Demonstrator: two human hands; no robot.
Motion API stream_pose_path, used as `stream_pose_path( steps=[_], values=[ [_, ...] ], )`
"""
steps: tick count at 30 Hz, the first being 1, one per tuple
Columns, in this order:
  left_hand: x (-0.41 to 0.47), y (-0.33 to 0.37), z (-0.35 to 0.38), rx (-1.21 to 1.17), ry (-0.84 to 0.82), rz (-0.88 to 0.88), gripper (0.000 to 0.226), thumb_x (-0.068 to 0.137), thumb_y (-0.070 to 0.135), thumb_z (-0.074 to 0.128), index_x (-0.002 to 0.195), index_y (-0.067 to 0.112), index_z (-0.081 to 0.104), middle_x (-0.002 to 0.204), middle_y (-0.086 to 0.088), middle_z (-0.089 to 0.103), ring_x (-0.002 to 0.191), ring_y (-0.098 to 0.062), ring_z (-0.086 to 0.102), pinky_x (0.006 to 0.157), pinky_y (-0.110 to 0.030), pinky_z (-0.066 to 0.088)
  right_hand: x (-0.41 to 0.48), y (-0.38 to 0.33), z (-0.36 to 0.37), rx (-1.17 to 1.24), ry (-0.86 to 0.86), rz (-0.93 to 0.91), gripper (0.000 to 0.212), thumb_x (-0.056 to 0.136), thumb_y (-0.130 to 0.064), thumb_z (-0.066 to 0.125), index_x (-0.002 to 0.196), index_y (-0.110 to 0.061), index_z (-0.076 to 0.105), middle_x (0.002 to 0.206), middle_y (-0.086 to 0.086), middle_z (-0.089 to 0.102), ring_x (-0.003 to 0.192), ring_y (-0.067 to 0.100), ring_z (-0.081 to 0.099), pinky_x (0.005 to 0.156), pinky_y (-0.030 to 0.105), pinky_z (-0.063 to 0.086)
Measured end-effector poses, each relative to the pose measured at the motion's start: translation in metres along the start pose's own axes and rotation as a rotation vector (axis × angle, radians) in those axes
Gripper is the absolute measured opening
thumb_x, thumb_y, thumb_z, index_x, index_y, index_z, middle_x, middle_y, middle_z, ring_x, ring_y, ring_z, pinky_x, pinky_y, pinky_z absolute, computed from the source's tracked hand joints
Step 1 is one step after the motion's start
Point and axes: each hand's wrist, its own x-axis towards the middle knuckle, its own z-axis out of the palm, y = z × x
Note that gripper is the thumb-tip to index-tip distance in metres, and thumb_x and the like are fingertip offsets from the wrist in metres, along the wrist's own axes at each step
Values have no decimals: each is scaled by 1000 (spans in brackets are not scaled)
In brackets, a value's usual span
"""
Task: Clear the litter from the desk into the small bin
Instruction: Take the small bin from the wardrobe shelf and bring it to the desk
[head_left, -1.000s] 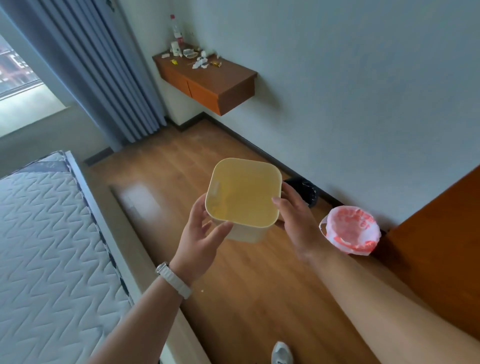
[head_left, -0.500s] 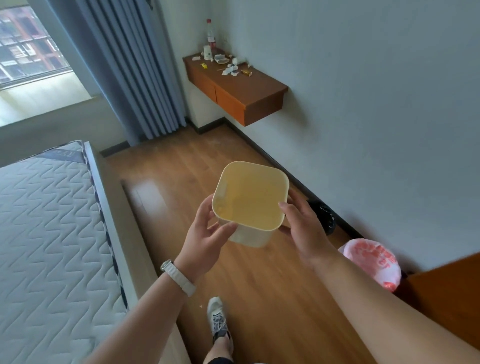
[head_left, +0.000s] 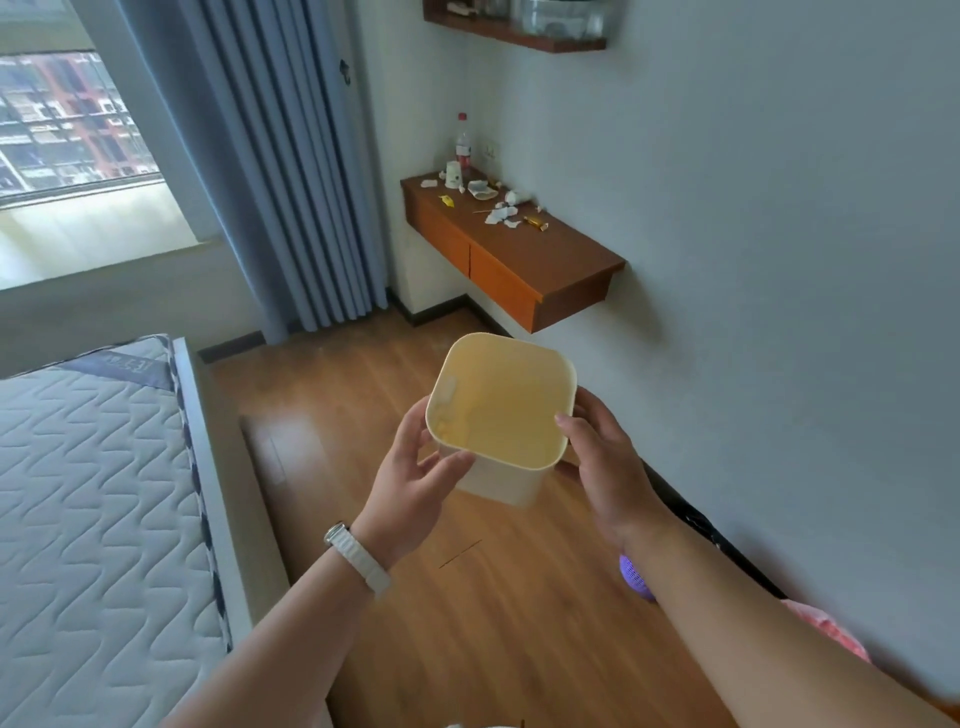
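We can read no text anywhere: the red label on the bottle and the mark on the mattress are too blurred.

Both arms are bare right up to the bottom of the shot, no sleeves anywhere, and the only thing worn is a white watch with a ribbed band and silvery case on the left wrist, just behind the left hand.

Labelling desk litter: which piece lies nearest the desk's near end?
The gold wrapper. It lies alone past the white paper scraps, closest to the near end of the desk; the yellow scrap and cup sit farther back.
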Motion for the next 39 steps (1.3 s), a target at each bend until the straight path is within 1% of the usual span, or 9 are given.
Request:
stream_pose_path(
  steps=[4, 7, 10, 15, 22, 26, 31, 35, 39],
  values=[
    [23, -8, -30, -13, 44, -17, 70, 74, 37, 74, 137, 22, 47, 122, 0, 63, 108, -13, 63, 84, -26, 52, 38, -2, 25, -19, -15, 3, 30, 100, -33, 50, 127, -46, 54, 109, -22, 65, 109, 10, 61, 88, 37, 58],
    [48, -13, -47, -13, 83, -39, 73, 73, 38, 74, 138, 21, 45, 124, -6, 60, 108, -13, 63, 83, -26, 52, 71, -2, 39, -22, -49, 15, 30, 99, -33, 51, 126, -46, 55, 110, -22, 65, 109, 11, 61, 90, 44, 57],
    [73, -22, -56, 4, 90, -54, 71, 73, 38, 74, 137, 23, 46, 125, -5, 61, 112, -14, 62, 86, -28, 52, 101, 5, 42, -10, -58, 41, 30, 97, -34, 51, 123, -48, 57, 113, -20, 64, 113, 13, 60, 92, 46, 55],
    [125, -35, -62, 62, 135, -68, 69, 75, 39, 71, 137, 21, 46, 121, 6, 64, 110, -10, 62, 85, -24, 51, 167, 11, 43, 68, -73, 96, 32, 100, -21, 48, 125, -38, 58, 106, -17, 68, 105, 10, 64, 87, 38, 57],
    [239, -46, -60, 69, 182, -91, 71, 73, 41, 75, 137, 28, 47, 128, -9, 59, 113, -24, 63, 86, -35, 54, 288, 4, 24, 102, -122, 123, 35, 100, -21, 49, 133, -32, 54, 106, -20, 68, 96, -2, 64, 85, 31, 56],
    [312, -45, -42, 98, 158, -90, 70, 75, 40, 74, 137, 28, 46, 127, -9, 59, 112, -21, 63, 84, -31, 54, 354, -5, -7, 101, -147, 111, 33, 101, -22, 47, 127, -38, 56, 106, -21, 67, 98, -3, 63, 87, 33, 55],
    [383, -55, -22, 119, 151, -81, 71, 74, 41, 73, 137, 27, 46, 126, -6, 61, 111, -16, 64, 83, -29, 52, 420, -6, -39, 91, -168, 100, 33, 101, -28, 48, 115, -56, 57, 108, -27, 64, 103, -5, 60, 88, 32, 56],
    [425, -58, -21, 128, 119, -93, 67, 75, 39, 73, 136, 32, 46, 126, 0, 62, 114, -17, 62, 90, -35, 53, 457, -1, -49, 118, -128, 132, 29, 100, -30, 49, 120, -50, 56, 109, -23, 65, 109, 6, 59, 96, 41, 54],
    [470, -64, -33, 154, 76, -84, 63, 77, 40, 73, 134, 36, 47, 126, 3, 62, 118, -19, 60, 92, -34, 52, 498, 0, -47, 110, -115, 135, 28, 98, -36, 53, 117, -55, 57, 114, -20, 63, 114, 12, 57, 93, 41, 55]
  ],
)
